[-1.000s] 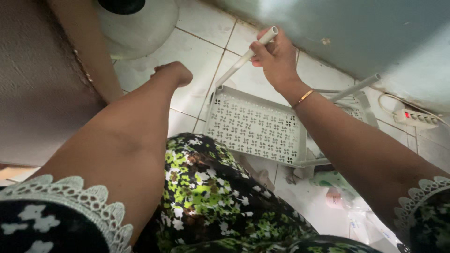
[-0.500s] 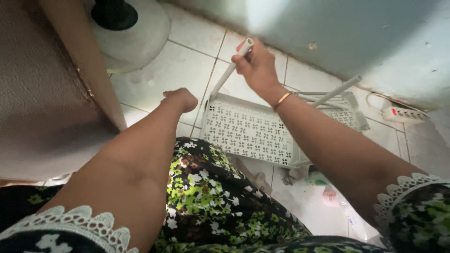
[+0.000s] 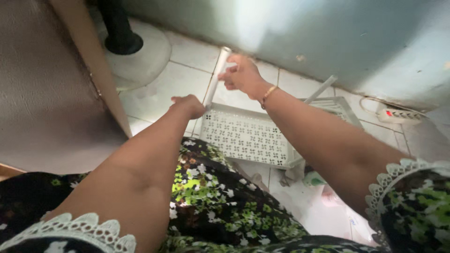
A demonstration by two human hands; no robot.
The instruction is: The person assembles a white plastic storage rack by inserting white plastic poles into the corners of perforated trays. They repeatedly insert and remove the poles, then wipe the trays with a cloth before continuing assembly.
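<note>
A white plastic pipe (image 3: 216,75) stands nearly upright from the near left corner of a white perforated tray (image 3: 248,136) that lies on the tiled floor. My left hand (image 3: 188,106) is curled in a fist against the pipe's lower end, at the tray corner. My right hand (image 3: 241,74) reaches in from the right and grips the pipe higher up with its fingertips; it is motion-blurred. A second white pipe (image 3: 322,88) leans up from the tray's far right corner.
A round white base with a black pole (image 3: 140,51) sits at the back left. A brown furniture panel (image 3: 47,93) fills the left side and a teal wall (image 3: 328,33) runs behind. A power strip (image 3: 398,115) lies at right, plastic bags (image 3: 328,197) by my floral-dressed lap.
My left hand has moved right, up to the base of the pipe. The pipe has swung from a leftward slant to nearly upright, with my right hand still on it.
</note>
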